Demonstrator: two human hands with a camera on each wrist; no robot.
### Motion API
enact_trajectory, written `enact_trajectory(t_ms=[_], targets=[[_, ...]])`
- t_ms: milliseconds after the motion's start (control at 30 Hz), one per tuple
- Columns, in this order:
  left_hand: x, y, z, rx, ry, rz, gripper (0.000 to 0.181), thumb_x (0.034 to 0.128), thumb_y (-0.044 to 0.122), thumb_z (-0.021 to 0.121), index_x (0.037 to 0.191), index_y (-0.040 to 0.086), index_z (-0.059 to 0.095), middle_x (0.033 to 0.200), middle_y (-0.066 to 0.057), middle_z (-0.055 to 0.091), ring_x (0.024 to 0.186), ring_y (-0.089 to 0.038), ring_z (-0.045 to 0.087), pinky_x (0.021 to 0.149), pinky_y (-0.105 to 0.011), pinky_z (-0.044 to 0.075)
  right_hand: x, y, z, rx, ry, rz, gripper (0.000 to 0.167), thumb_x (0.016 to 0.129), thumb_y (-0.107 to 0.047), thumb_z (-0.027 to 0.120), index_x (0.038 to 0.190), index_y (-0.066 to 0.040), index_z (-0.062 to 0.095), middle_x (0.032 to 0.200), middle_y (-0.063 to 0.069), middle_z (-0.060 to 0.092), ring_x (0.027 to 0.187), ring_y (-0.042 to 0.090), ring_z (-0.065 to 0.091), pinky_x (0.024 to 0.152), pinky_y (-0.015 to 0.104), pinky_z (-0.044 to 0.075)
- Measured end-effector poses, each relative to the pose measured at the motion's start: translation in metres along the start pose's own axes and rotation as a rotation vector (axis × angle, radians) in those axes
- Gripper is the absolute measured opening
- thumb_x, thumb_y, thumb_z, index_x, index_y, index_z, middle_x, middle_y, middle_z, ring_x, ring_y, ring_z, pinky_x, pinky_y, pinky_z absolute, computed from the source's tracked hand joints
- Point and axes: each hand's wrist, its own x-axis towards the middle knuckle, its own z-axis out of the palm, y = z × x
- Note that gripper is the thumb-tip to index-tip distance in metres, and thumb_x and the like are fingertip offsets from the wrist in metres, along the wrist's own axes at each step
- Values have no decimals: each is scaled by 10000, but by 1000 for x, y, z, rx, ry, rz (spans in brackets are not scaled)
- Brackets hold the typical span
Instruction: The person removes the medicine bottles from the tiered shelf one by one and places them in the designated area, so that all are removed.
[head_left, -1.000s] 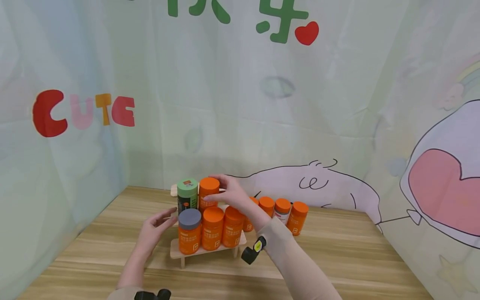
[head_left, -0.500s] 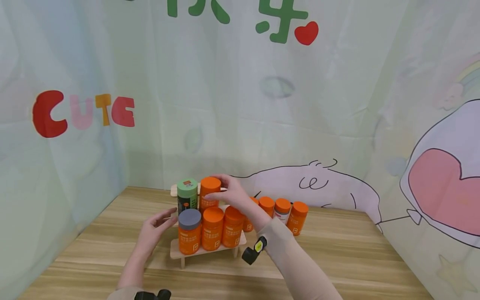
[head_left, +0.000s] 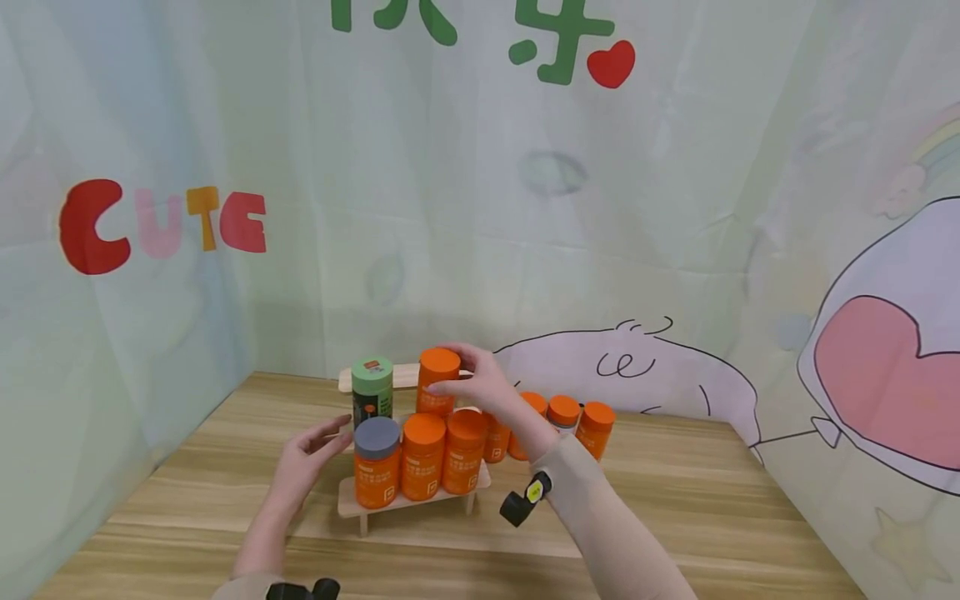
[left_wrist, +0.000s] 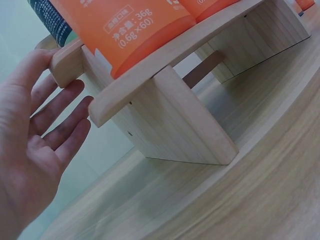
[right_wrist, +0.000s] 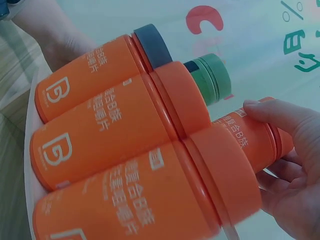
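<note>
In the head view my right hand (head_left: pixel 486 385) grips an orange supplement bottle (head_left: pixel 437 379) near its cap, above the back part of a tiered wooden stand (head_left: pixel 412 504). The right wrist view shows the thumb on the side of this bottle (right_wrist: pixel 250 135) and fingers beneath. A green-lidded dark bottle (head_left: pixel 372 386) stands to its left. Along the front step are a grey-lidded orange bottle (head_left: pixel 377 463) and two orange-lidded ones (head_left: pixel 423 457). At the stand's left end, my left hand (left_wrist: pixel 37 130) touches the end of a step (left_wrist: pixel 67 65) with loosely extended fingers.
Several orange-lidded bottles (head_left: pixel 596 429) stand in a row on the wooden table (head_left: pixel 675 517), right of the stand; one has a white label. A printed cloth (head_left: pixel 480 208) hangs behind and at both sides.
My right hand has moved right and slightly up with the orange bottle, away from the green-lidded bottle, uncovering part of the top step. The left hand stays in place.
</note>
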Motion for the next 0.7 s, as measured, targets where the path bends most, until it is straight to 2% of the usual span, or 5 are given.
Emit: enact_trajectory(t_ms=[167,333,400,600,700], targets=[[0,0,0,21,0,-9,515,972,273,616,1392,-7,518,1041,359,511,957,166,493,850,-104,422,-6,3,-10,6,19,-13,586,842,-121,748,1383,-82,527,1282,109,624,1087,229,611,942,358,509],[0,0,-1,49,-2,-34,530,974,302,611,1405,12,509,1233,165,558,965,170,470,856,-105,412,-10,7,-22,0,46,-12,598,845,-130,743,1394,-75,512,1289,122,621,1078,243,620,933,374,516],[0,0,-1,50,-2,-35,532,973,305,612,1405,13,510,1258,131,559,963,170,472,854,-105,412,-12,9,-27,-11,65,-3,596,844,-134,746,1391,-85,514,1289,116,622,1081,242,619,935,380,516],[0,0,-1,26,2,-10,523,970,279,621,1389,-15,518,1041,348,515,949,164,492,841,-102,420,-19,13,-43,-32,121,-3,594,838,-112,745,1384,-70,514,1286,130,621,1122,264,600,980,411,493],[0,0,0,22,3,1,515,970,267,620,1382,-25,521,992,387,497,941,162,498,837,-98,419,-23,14,-51,-37,143,6,609,844,-123,737,1400,-72,493,1303,137,610,1149,279,587,990,429,485]])
